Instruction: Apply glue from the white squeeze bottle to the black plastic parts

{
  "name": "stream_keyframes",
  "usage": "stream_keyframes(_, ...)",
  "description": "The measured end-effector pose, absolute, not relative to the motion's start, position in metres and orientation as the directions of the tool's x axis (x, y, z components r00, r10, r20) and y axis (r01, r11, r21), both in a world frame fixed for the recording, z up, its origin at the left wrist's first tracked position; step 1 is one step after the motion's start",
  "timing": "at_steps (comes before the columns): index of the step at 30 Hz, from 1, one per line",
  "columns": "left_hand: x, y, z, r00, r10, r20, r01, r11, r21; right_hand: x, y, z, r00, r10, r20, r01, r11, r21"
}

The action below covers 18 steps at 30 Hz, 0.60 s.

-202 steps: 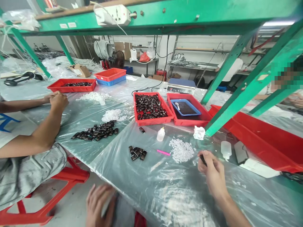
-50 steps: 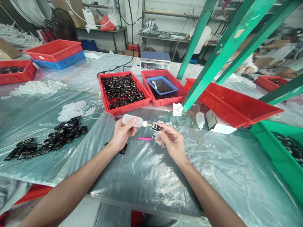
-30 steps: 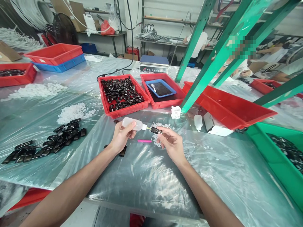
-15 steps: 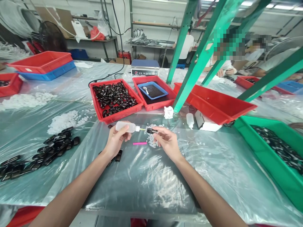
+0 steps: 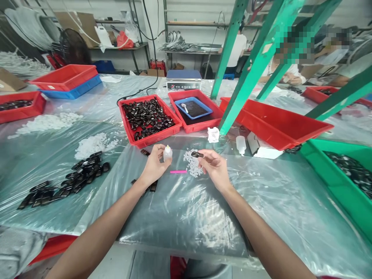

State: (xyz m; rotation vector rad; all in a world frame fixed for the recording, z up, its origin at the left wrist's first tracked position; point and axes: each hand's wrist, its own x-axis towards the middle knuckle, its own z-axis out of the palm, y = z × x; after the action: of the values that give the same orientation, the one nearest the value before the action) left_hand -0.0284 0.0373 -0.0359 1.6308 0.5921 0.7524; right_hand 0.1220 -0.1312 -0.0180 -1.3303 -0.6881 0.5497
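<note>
My left hand [image 5: 157, 162] is closed round a small translucent squeeze bottle [image 5: 167, 154], held upright with its yellowish tip on top. Between the fingertips of my right hand [image 5: 215, 166] is a small glossy black plastic part [image 5: 197, 154], pinched at one end. Beneath that part, small white pieces [image 5: 193, 166] lie scattered on the plastic-covered table. A tool with a pink handle [image 5: 178, 171] rests between my hands. Several more black parts [image 5: 153, 186] lie by my left forearm, partly hidden by it.
Ahead stands a red tray [image 5: 149, 120] of black parts, beside a red tray [image 5: 215, 122] holding a blue tray [image 5: 200, 114]. Green posts [image 5: 228, 73] rise at the right. A second bottle [image 5: 241, 144] and a green bin [image 5: 322, 162] are there too. Black parts [image 5: 78, 174] are heaped left.
The bottle has turned from lying sideways, tip towards the black part, to upright, and its tip is now apart from the part. The whole view has shifted slightly.
</note>
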Motion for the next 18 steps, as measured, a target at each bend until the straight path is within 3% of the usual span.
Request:
stream_keyframes(3,-0.031,0.037,-0.03,0.645,0.729,0.229,-0.034,-0.273,0.962,0.122,-0.131,-0.018,0.684,0.716,0.14,0.024,0.171,-0.985)
stream_keyframes(6,-0.041,0.033,-0.014,0.525,0.732,0.433,0.014,-0.517,0.856,0.123,-0.13,-0.018,0.694,0.707,0.136,0.012,0.177,-0.984)
stream_keyframes(8,-0.049,0.027,-0.001,0.494,0.674,0.549,0.062,-0.658,0.751,0.122,-0.129,-0.019,0.699,0.702,0.14,0.012,0.184,-0.983)
stream_keyframes(10,-0.055,0.019,0.007,0.593,0.549,0.589,0.053,-0.756,0.652,0.12,-0.129,-0.02,0.699,0.699,0.152,0.022,0.192,-0.981)
stream_keyframes(14,-0.058,0.006,0.001,0.89,0.133,0.437,-0.108,-0.869,0.484,0.115,-0.126,-0.026,0.681,0.708,0.187,0.03,0.229,-0.973)
stream_keyframes(18,-0.051,0.005,-0.024,0.954,0.002,0.299,-0.136,-0.887,0.441,0.112,-0.123,-0.034,0.672,0.709,0.215,0.047,0.248,-0.968)
